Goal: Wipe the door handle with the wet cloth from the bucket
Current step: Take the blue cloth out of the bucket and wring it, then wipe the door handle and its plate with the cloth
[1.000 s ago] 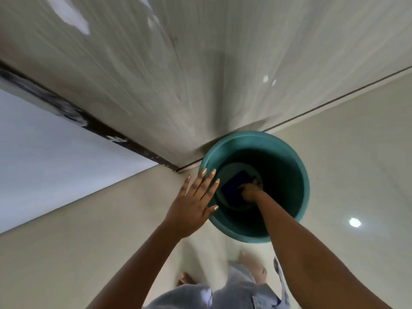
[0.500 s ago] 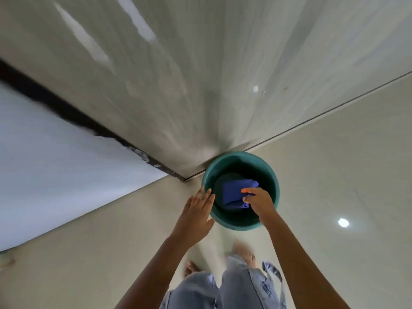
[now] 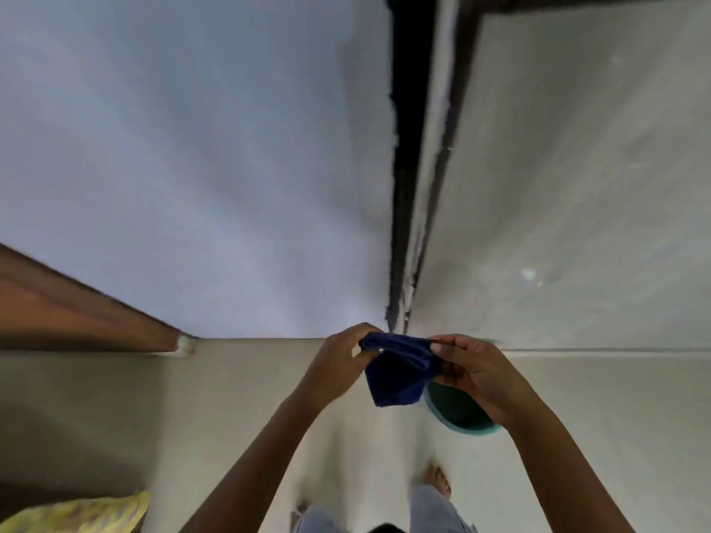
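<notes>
Lifted clear of the bucket since half a second ago, the blue cloth now hangs between both hands above the floor, the camera swung from the bucket's mouth to the wall.

Head view: only a teal arc of the bucket shows, the remainder hidden behind the right hand and forearm; the door handle cannot be made out anywhere, and motion blur softens the grey wall and the dark vertical gap beside the pale panel. Left hand pinches the cloth's upper left edge, its grip clamped; right grip is closed on the upper right edge, the folded corner drooping free. A brown wooden edge runs along the left, something yellow is cut off at bottom left, bare feet on open tile below.
</notes>
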